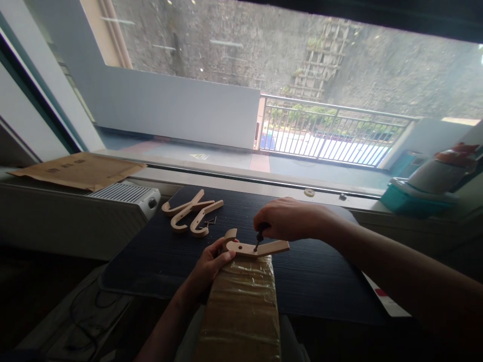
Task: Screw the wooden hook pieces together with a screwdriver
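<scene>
A curved wooden hook (245, 249) lies across the far end of a tape-wrapped cardboard box (241, 306). My left hand (211, 261) grips the hook's curled end, thumb on its near edge. Above the hook, my right hand (285, 218) is closed around the dark handle of a screwdriver (260, 235). The screwdriver's tip meets the hook at its right-hand hole; another hole shows to the left. Several similar wooden hooks (188, 211) lie to the left on the dark table (309, 281), with a few small screws (209, 222) beside them.
A brown paper envelope (79, 168) rests on a white radiator (126, 193) at the left. Along the windowsill are a roll of tape (309, 192), a small dark object (342, 196) and a teal container (415, 198). A white card (385, 296) lies under my right forearm.
</scene>
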`<action>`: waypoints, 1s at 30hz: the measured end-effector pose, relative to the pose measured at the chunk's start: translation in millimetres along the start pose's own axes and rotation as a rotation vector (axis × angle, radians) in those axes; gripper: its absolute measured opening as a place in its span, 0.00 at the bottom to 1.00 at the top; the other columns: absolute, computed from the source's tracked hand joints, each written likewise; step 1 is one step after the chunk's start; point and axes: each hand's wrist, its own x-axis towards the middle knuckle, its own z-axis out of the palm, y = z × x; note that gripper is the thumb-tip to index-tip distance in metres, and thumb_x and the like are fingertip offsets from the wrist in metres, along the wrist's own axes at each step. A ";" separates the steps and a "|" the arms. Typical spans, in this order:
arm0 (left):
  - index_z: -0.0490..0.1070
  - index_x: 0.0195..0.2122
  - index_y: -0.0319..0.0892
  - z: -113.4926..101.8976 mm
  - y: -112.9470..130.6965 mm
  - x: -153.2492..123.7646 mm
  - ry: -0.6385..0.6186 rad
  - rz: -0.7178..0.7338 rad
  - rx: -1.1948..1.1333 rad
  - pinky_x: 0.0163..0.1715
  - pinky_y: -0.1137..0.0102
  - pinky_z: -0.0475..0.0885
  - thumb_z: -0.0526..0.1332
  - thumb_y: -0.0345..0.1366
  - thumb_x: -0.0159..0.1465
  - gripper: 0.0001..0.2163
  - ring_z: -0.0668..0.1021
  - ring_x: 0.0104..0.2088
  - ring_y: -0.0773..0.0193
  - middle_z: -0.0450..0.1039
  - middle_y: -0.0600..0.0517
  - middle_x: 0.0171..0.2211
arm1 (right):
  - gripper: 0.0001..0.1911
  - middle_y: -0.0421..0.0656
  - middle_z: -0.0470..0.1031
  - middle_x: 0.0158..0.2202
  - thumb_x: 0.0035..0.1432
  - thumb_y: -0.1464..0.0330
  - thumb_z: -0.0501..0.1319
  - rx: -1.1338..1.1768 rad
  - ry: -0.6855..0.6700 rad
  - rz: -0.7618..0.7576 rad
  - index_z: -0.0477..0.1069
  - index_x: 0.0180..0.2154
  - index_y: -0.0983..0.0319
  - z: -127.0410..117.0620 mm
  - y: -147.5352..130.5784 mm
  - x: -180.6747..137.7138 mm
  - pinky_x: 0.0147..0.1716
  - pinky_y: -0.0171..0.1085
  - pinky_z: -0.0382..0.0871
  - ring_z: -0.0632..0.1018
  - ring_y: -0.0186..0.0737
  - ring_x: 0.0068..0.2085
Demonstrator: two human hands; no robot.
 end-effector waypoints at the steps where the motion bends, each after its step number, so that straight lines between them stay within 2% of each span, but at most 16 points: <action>1: 0.72 0.41 0.40 0.1 -0.5 0.2 0.003 -0.002 0.003 0.33 0.71 0.68 0.67 0.39 0.51 0.17 0.74 0.33 0.61 0.73 0.51 0.34 | 0.11 0.40 0.76 0.36 0.54 0.71 0.57 0.009 0.003 -0.009 0.74 0.39 0.58 1.0 0.9 0.9 0.28 0.32 0.57 0.72 0.34 0.34; 7: 0.72 0.40 0.40 0.2 -5.4 3.0 0.055 0.006 -0.024 0.31 0.71 0.67 0.68 0.40 0.50 0.17 0.73 0.31 0.62 0.73 0.51 0.33 | 0.09 0.40 0.75 0.33 0.56 0.68 0.56 0.050 0.049 -0.002 0.74 0.36 0.59 11.5 9.6 7.6 0.26 0.32 0.56 0.71 0.34 0.32; 12: 0.73 0.40 0.40 -1.1 -3.4 3.0 0.018 -0.013 -0.007 0.33 0.70 0.67 0.68 0.40 0.49 0.18 0.74 0.32 0.61 0.74 0.51 0.34 | 0.14 0.43 0.75 0.32 0.58 0.60 0.53 0.012 0.061 0.090 0.73 0.36 0.61 17.5 6.1 11.2 0.26 0.33 0.57 0.73 0.36 0.31; 15: 0.73 0.40 0.40 -1.0 -2.0 1.9 0.032 0.000 0.014 0.33 0.70 0.67 0.68 0.40 0.49 0.18 0.74 0.32 0.61 0.73 0.51 0.33 | 0.16 0.44 0.75 0.32 0.59 0.60 0.52 -0.036 0.072 0.116 0.74 0.36 0.62 16.9 0.6 10.2 0.27 0.34 0.58 0.73 0.37 0.31; 18: 0.72 0.40 0.40 0.0 -1.4 0.9 0.026 0.008 0.007 0.33 0.70 0.67 0.68 0.40 0.50 0.17 0.74 0.32 0.62 0.73 0.51 0.33 | 0.14 0.43 0.76 0.32 0.57 0.61 0.54 -0.062 0.072 0.098 0.74 0.37 0.61 10.6 -2.6 5.0 0.27 0.34 0.58 0.73 0.38 0.32; 22: 0.72 0.40 0.40 0.9 -0.4 0.1 0.023 0.003 0.000 0.33 0.70 0.68 0.68 0.40 0.50 0.17 0.74 0.33 0.61 0.73 0.51 0.33 | 0.13 0.40 0.77 0.37 0.53 0.70 0.58 -0.025 0.045 0.029 0.74 0.42 0.56 -1.1 -3.6 -3.0 0.29 0.32 0.58 0.73 0.37 0.35; 25: 0.72 0.40 0.39 0.5 -0.9 0.8 0.028 -0.004 0.009 0.33 0.70 0.68 0.68 0.40 0.50 0.18 0.74 0.33 0.60 0.74 0.50 0.34 | 0.13 0.40 0.77 0.36 0.53 0.74 0.57 -0.033 0.018 0.013 0.75 0.39 0.57 -5.3 -3.9 -4.4 0.30 0.32 0.58 0.73 0.36 0.35; 30: 0.73 0.39 0.40 -0.9 -4.5 3.1 0.045 -0.003 0.013 0.32 0.70 0.67 0.68 0.41 0.49 0.18 0.74 0.32 0.61 0.74 0.51 0.33 | 0.11 0.41 0.76 0.34 0.56 0.74 0.55 -0.037 0.005 0.004 0.75 0.37 0.60 -2.7 -1.9 0.1 0.30 0.32 0.58 0.73 0.35 0.33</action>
